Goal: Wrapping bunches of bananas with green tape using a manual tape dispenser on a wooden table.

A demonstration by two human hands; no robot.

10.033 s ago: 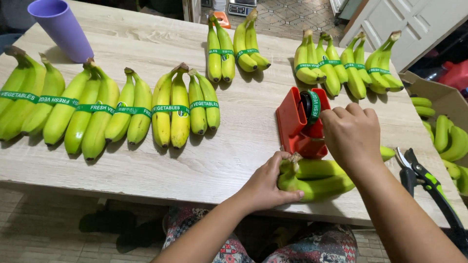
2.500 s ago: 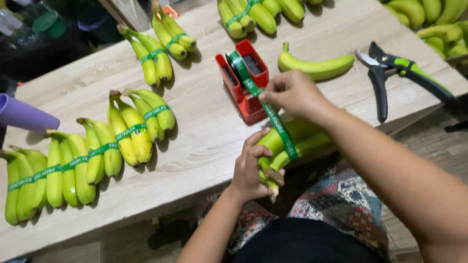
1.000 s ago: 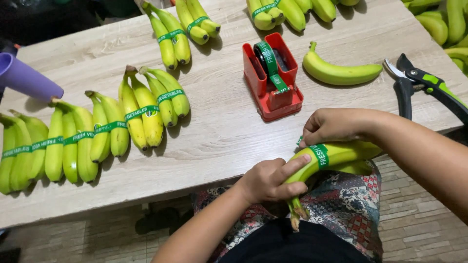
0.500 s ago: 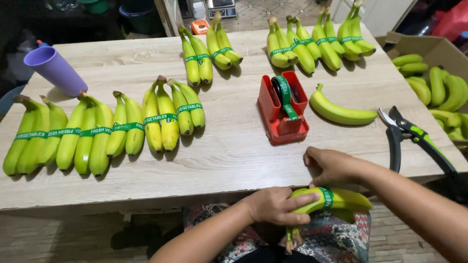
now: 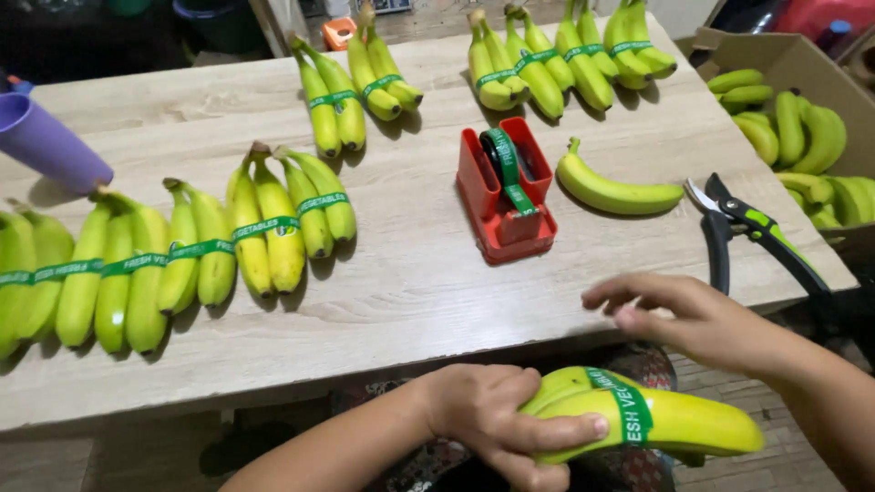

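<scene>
Left hand (image 5: pixel 483 419) fingers clamp the taped banana bunch (image 5: pixel 638 421); right hand (image 5: pixel 693 319) fingers hover apart near table (image 5: pixel 410 292), red tape dispenser (image 5: pixel 506 196), shears (image 5: pixel 747 232).

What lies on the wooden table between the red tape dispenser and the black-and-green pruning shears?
In the head view, a single loose green-yellow banana lies between the red tape dispenser and the black-and-green pruning shears, touching neither.

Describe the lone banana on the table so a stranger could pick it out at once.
Start at the red tape dispenser in the middle of the wooden table. Just to its right, before the green-handled pruning shears, lies a single banana on its side, stem toward the dispenser. Unlike the taped bunches around it, it is alone and has no green band.
</scene>
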